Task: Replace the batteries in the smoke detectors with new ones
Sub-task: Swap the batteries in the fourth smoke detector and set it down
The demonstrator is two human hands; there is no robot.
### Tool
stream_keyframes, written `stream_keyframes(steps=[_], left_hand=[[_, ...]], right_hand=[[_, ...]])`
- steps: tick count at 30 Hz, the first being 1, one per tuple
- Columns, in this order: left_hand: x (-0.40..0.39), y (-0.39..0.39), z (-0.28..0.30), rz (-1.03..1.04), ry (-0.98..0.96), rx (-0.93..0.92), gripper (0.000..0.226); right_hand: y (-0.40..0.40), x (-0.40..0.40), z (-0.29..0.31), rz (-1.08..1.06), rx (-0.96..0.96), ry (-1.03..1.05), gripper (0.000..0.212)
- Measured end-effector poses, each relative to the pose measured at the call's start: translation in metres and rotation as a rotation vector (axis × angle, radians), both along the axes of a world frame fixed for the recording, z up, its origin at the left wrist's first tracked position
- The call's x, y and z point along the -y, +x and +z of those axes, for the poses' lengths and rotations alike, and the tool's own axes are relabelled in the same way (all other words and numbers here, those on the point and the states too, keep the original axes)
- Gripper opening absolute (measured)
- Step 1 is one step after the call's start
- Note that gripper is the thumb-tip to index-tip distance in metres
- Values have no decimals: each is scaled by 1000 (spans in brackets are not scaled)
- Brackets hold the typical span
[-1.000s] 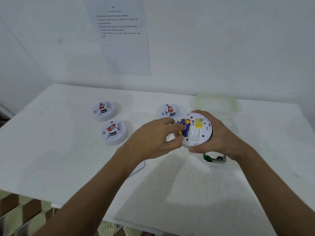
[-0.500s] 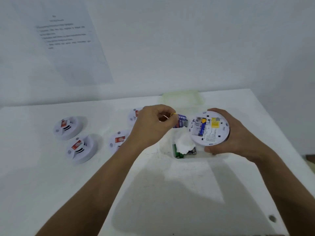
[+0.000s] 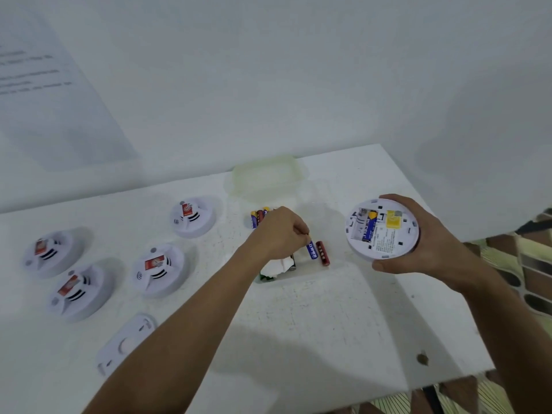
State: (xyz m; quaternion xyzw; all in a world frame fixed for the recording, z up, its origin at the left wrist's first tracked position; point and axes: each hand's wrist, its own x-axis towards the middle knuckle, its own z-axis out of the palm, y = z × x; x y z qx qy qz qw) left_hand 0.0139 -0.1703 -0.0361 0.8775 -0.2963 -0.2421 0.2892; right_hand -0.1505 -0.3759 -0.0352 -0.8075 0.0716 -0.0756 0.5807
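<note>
My left fingers [image 3: 303, 231] pinched a blue cylindrical battery [image 3: 311, 250] above the white worktop [image 3: 328, 324], beside a red battery [image 3: 322, 253]. My right hand [image 3: 418, 237] gripped the opened round white smoke detector [image 3: 382, 230], one blue cell seated. I judged four closed detectors remained.

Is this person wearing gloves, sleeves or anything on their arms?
No. Both forearms are bare for as far as the view shows, with no sleeve in sight. The left hand and right hand are gloveless, and no watch, ring or bracelet is visible.
</note>
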Motion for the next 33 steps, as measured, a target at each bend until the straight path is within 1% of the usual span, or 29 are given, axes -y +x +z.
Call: stream_keyframes(steps=[7, 10, 12, 16, 18, 21, 24, 26, 28, 30, 33], left_hand=[[6, -12, -14, -47, 116, 97, 26], [4, -16, -13, -19, 82, 165, 30], [-1, -16, -9, -6, 34, 179, 35], [-21, -10, 2, 70, -35, 231, 36], [-33, -8, 6, 93, 22, 245, 38], [-46, -9, 6, 86, 168, 235, 46], [-50, -13, 6, 65, 210, 201, 56], [-49, -14, 6, 43, 249, 206, 59], [-48, -13, 6, -7, 319, 228, 55], [-47, -12, 5, -52, 362, 221, 45], [-46, -12, 2, -66, 350, 176, 34]], right_hand=[[2, 6, -5, 45, 5, -1, 102], [3, 5, -7, 66, 8, -17, 100], [4, 3, -7, 74, 10, -25, 99], [7, -1, -6, 93, 20, -31, 100], [9, -4, -6, 99, 20, -24, 100], [11, -8, -8, 110, 12, -26, 98], [14, -11, -10, 122, -4, -17, 101], [15, -12, -11, 127, -7, -13, 102], [15, -11, -13, 134, -4, -18, 102], [14, -11, -15, 136, -1, -21, 98], [13, -9, -17, 136, 2, -14, 96]])
